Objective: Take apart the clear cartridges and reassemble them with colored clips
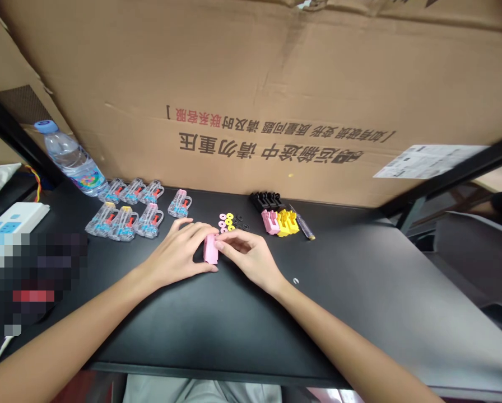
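Note:
A small pink plastic block-shaped part stands between my two hands near the middle of the black table. My left hand grips it from the left, with fingers over its far end and the thumb near its close end. From the right, my right hand pinches at its upper right edge, thumb and fingers together. Whether a smaller piece sits in that pinch is hidden. Just beyond the hands lie pink rings, yellow rings and black rings.
Clear plastic pieces with coloured insides sit at left, one apart. Black parts, pink parts, yellow parts and a screwdriver-like tool lie right. A white clip, water bottle, power strip and cardboard surround.

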{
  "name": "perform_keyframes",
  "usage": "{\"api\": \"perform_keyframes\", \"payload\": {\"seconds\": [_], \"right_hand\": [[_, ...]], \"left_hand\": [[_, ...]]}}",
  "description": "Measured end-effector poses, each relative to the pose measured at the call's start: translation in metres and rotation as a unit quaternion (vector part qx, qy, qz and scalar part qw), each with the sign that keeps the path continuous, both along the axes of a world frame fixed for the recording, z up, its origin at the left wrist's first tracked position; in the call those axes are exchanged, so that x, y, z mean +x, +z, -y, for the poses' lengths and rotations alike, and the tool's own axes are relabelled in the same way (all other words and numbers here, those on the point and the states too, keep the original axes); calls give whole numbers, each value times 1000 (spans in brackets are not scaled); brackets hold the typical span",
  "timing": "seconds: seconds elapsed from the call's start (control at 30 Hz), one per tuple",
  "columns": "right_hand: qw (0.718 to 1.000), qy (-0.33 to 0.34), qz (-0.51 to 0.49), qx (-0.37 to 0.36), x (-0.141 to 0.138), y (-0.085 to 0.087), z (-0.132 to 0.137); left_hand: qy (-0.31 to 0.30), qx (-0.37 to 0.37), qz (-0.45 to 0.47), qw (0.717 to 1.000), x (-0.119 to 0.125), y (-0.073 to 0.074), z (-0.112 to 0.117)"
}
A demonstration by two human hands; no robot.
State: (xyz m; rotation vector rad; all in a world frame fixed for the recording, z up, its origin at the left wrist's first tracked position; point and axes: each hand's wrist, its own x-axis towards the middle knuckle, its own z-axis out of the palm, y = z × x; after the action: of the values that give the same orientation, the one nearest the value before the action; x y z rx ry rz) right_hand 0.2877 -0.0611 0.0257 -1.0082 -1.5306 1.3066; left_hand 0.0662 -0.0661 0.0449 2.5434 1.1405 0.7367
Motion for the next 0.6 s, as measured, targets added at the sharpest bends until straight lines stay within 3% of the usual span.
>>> {"api": "perform_keyframes", "payload": {"seconds": [0.6], "right_hand": [[997, 8, -57, -52, -2, 1, -5]], "left_hand": [[-6, 20, -14, 1000, 3, -1, 2]]}}
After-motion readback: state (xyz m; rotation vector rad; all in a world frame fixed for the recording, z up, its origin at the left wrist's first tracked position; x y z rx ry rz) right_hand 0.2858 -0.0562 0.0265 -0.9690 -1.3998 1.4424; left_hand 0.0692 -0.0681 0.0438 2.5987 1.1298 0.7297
